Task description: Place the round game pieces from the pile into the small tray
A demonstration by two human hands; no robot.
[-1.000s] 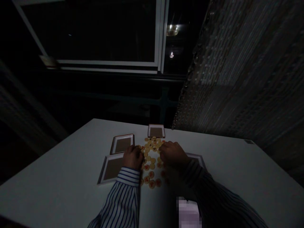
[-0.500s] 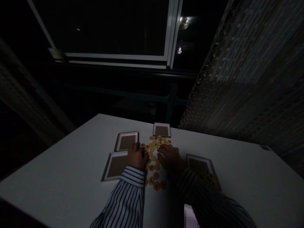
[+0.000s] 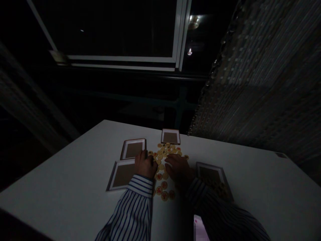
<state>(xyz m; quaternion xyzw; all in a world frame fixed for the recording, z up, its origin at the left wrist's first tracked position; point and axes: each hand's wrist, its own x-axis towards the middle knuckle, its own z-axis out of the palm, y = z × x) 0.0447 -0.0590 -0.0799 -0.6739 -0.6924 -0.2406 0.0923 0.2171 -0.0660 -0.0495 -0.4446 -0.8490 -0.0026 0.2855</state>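
Note:
Several round yellow game pieces (image 3: 164,157) with red marks lie in a loose heap on a white table (image 3: 75,187). My left hand (image 3: 144,165) rests on the heap's left edge, fingers curled over pieces. On the right side of the heap my right hand (image 3: 178,168) lies with its fingers bent down onto the pieces. The dim light hides what either hand holds. Both arms wear striped shirt sleeves. Square trays with brown insides ring the heap: two on the left (image 3: 133,149) (image 3: 122,175), one at the back (image 3: 171,136), one on the right (image 3: 213,177).
A dark window with a white frame (image 3: 120,60) stands beyond the table's far edge. To the right hangs a woven curtain (image 3: 263,83). Close to me, between my arms, sits a small pale object (image 3: 199,226). The room is very dark.
The view has shifted, so the window and table sit differently in frame. Both hands have stayed on the heap of pieces, drawing slightly nearer to me.

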